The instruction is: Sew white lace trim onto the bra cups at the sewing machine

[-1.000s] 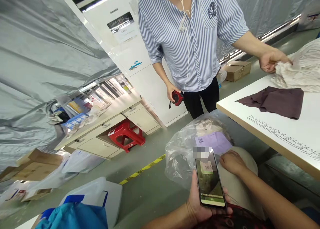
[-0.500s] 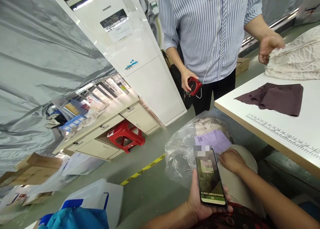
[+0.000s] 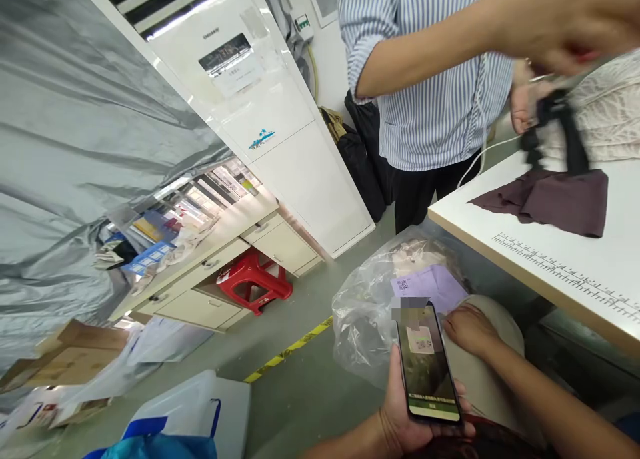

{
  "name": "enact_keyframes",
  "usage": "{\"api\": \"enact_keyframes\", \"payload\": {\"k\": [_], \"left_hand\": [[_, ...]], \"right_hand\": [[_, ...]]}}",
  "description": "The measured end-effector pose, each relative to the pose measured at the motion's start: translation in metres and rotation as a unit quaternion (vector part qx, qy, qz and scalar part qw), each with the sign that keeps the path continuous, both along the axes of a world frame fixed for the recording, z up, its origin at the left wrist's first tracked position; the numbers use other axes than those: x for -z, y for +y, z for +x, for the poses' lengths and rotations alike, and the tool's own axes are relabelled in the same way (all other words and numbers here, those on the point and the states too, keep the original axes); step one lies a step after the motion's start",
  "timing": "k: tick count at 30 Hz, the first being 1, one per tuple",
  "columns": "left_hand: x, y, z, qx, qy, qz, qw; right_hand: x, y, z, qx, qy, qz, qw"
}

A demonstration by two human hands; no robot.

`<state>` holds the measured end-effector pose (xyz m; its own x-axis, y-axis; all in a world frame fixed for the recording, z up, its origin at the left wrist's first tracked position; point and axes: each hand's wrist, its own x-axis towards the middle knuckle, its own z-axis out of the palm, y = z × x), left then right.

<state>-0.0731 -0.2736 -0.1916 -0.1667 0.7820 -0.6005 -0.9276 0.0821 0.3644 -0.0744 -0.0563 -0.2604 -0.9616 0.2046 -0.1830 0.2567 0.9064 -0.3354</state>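
Note:
My left hand [image 3: 415, 415] is wrapped round a smartphone [image 3: 429, 372], screen up; the screen shows a camera picture of a label with a square code. Just beyond the phone lies a sheet of purple paper [image 3: 435, 287] with a printed code, on top of a clear plastic bag [image 3: 360, 312] with pale cloth in it. My right hand [image 3: 470, 329] is closed at the paper's near edge, resting on the beige-covered knee [image 3: 500, 319]; its fingertips are partly hidden.
A person in a striped shirt [image 3: 430, 125] stands across, handling a blurred black strip [image 3: 555, 132] over the white table [image 3: 470, 225]. Dark purple cloth [image 3: 560, 199] and lacy cream fabric [image 3: 615, 112] lie there. A red stool [image 3: 255, 282] and white bin [image 3: 230, 405] stand left.
The other person's arm has swung across to the right, and a black strip now hangs over the table; the red device has left view. The label sits lower on the phone's screen.

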Motion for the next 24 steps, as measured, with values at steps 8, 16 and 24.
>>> {"api": "enact_keyframes", "payload": {"k": [8,16,24], "left_hand": [[-0.003,0.001,-0.002,0.013,-0.015,0.020,1.000],[-0.001,0.004,-0.004,0.011,-0.014,0.020,1.000],[0.006,0.000,-0.004,-0.005,-0.016,0.002,1.000]], "right_hand": [[-0.004,-0.001,0.000,-0.007,-0.014,0.019,1.000],[-0.005,0.001,-0.001,-0.006,-0.014,-0.001,1.000],[-0.002,0.001,-0.003,0.005,-0.014,-0.029,0.999]]}}
